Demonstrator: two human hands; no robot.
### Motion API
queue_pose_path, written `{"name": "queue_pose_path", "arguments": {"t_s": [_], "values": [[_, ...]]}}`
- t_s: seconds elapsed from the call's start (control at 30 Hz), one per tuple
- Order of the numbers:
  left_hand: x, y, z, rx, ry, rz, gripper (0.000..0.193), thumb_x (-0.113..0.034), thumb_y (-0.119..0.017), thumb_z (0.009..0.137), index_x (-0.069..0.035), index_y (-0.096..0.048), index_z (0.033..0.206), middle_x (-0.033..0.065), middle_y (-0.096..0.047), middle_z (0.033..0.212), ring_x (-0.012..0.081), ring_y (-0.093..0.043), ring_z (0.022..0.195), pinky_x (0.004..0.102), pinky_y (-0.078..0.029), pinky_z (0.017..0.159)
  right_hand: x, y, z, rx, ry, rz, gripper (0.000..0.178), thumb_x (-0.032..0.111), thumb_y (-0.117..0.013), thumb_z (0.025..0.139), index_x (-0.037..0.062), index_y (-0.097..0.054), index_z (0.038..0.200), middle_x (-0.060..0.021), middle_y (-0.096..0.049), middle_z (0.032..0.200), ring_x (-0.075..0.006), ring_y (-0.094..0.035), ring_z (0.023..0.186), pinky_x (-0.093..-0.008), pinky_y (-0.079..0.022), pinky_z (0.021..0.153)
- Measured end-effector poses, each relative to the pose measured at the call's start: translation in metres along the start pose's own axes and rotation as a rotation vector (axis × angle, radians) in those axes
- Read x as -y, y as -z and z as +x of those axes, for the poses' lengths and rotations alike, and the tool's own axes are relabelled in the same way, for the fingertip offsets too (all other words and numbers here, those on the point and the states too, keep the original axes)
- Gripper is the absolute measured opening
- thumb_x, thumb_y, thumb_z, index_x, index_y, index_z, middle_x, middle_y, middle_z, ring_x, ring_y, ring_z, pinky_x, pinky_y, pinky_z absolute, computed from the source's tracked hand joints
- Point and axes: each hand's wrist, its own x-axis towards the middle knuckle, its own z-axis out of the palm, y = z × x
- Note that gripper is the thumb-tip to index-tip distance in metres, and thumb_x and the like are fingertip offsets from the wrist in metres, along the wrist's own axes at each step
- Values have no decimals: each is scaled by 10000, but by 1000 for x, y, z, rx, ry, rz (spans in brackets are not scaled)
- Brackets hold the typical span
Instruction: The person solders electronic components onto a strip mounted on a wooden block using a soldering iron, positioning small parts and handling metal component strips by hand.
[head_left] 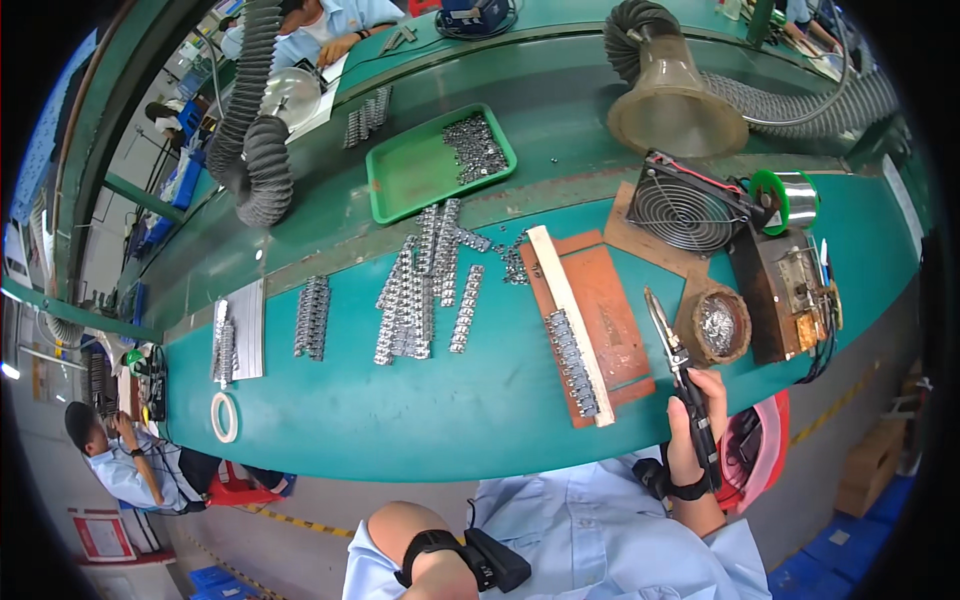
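Observation:
My right hand (pixel 697 415) is closed round the black handle of a soldering iron (pixel 672 345), whose metal tip points up and away over the table. Left of the iron, a row of small metal-cased parts (pixel 572 365) lines the edge of a pale wooden strip on a reddish-brown board (pixel 603 318). A round brown holder (pixel 718 325) with silvery shavings stands just right of the iron's tip. At the bottom edge, my left forearm bends back toward my body with a black band and a small black device; what shows of my left hand (pixel 446 578) is cut off, its fingers hidden.
Several rows of metal parts (pixel 408 305) lie mid-table, near a green tray (pixel 385 200) of loose pieces. A fan (pixel 685 208), a solder wire spool (pixel 797 200) and a soldering station (pixel 770 290) stand right. Fume hoses hang above. A tape ring (pixel 224 417) lies left. Other people sit nearby.

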Motion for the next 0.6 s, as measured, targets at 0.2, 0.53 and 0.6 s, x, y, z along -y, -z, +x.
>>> {"name": "queue_pose_path", "arguments": {"t_s": [0.2,0.53,0.6], "values": [[15,-6,0,-202,-191,76,327,103,-533,734,-59,-483,1013,5,-420,1007,130,-496,881,240,-454,680,1,-1,2,10,13,-3,321,82,-560,766,25,-468,1068,-79,-443,960,-151,-469,847,-264,-374,772],[-5,18,-10,112,221,251,321,-80,-541,817,-114,-445,1122,39,-420,1032,157,-508,915,404,-442,757,2,2,4,11,36,6,316,99,-576,763,19,-477,1052,-89,-459,951,-158,-471,829,-271,-378,760],[-1,33,-5,198,497,591,162,-71,-526,805,-53,-484,961,76,-479,900,177,-513,795,354,-422,661,6,1,5,24,50,29,316,102,-578,763,18,-478,1051,-91,-461,949,-160,-471,828,-273,-378,760]]}}
